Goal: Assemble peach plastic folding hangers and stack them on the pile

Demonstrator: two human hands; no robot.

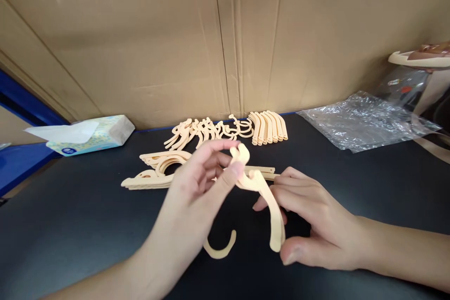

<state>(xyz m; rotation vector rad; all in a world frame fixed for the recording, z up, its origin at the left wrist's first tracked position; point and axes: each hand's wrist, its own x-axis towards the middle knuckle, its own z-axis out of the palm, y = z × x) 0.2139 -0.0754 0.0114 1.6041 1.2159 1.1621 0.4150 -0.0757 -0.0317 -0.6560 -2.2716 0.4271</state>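
Observation:
My left hand [200,187] pinches the upper end of a cream plastic piece [269,204] between thumb and fingers, above the black table. The piece curves down to the right, and its lower arm looks doubled. Beside that lower arm is my right hand [316,220], its thumb and fingers apart, with the fingers behind the arm and the thumb near its tip. A cream hook [221,252] lies on the table below my left hand, partly hidden by the wrist. Behind my hands lies a stack of cream hanger-shaped parts [146,181], partly covered by my left hand.
Several small cream parts [181,133] and a row of curved cream arms [269,126] lie along the back of the black table [87,225]. A tissue pack [101,136] is at the back left. Clear plastic bags [365,119] lie at the back right, before a cardboard wall [176,33].

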